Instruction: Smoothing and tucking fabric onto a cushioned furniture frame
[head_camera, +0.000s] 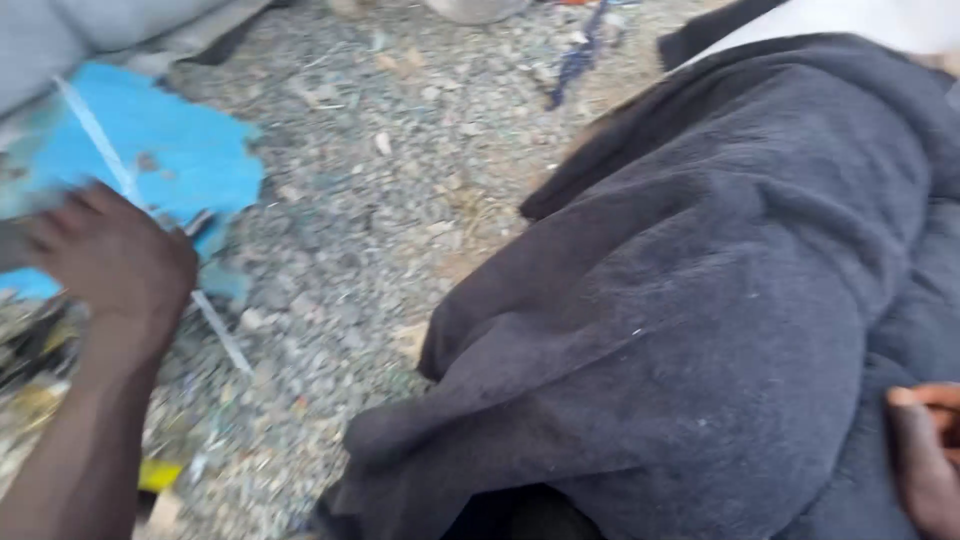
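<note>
My left hand reaches out over the left side, its fingers curled around the end of a blurred grey object at the frame's left edge; what that object is I cannot tell. Under and beyond the hand lies a torn bright blue sheet with a thin white strip running across it. My right hand shows only partly at the lower right corner, resting against a large dark grey fleece cloth that fills the right half of the view. Its fingers are cut off by the frame.
Gravel ground with small stones and debris spreads through the middle. Grey sheeting lies at the top left. Yellow scraps sit near my left forearm. A dark blue strip lies on the gravel at the top.
</note>
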